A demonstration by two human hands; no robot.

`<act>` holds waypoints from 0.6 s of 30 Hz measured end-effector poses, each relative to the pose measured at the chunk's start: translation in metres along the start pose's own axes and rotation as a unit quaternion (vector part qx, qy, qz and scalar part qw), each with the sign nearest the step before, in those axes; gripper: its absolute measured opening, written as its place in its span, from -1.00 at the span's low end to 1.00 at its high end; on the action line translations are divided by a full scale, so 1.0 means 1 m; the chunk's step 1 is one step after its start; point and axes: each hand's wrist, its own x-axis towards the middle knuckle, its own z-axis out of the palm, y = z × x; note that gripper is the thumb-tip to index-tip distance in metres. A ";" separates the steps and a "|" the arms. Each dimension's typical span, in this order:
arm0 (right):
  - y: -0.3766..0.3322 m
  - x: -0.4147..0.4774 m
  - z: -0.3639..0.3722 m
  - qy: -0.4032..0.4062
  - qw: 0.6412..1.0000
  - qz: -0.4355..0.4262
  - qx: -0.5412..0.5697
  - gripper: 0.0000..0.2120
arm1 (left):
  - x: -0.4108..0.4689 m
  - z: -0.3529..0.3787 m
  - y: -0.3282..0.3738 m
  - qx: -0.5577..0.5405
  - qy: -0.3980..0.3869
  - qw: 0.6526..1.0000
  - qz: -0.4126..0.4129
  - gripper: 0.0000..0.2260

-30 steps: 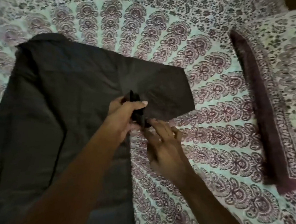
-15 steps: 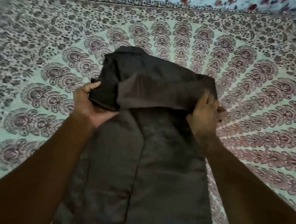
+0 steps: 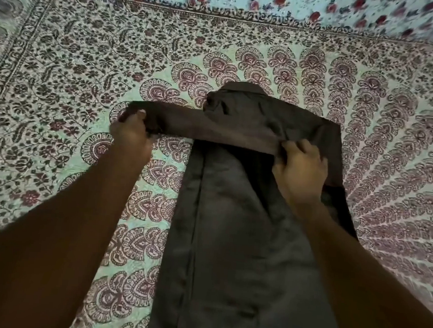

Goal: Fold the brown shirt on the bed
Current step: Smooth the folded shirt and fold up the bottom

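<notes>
Folding a sleeve [image 3: 212, 130] across the dark brown cloth shirt [image 3: 234, 216], which lies lengthwise on the paisley-printed bed [image 3: 76, 59].
Left hand [image 3: 131, 136] fingers clench the cuff end and right hand [image 3: 299, 169] pinches near the shoulder; next, probably, lay it flat and smooth.

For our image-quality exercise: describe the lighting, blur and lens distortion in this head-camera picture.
Head view: dim, flat light leaves the brown shirt nearly featureless; the far border of the bedsheet bows from wide-angle distortion; top corners blur; left hand and right hand look sharper.
</notes>
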 end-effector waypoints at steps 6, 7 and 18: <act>-0.038 -0.002 0.018 -0.102 0.993 -0.060 -0.017 -0.73 | 0.021 -0.023 -0.004 0.360 0.096 0.911 0.177 -0.45; -0.041 -0.005 0.022 -0.129 0.989 -0.064 -0.025 -0.72 | 0.017 -0.026 -0.009 0.406 0.093 0.890 0.184 -0.33; -0.022 -0.038 0.035 -0.118 0.991 -0.051 0.038 -0.46 | -0.058 0.007 -0.102 0.677 -0.311 0.411 0.526 -0.46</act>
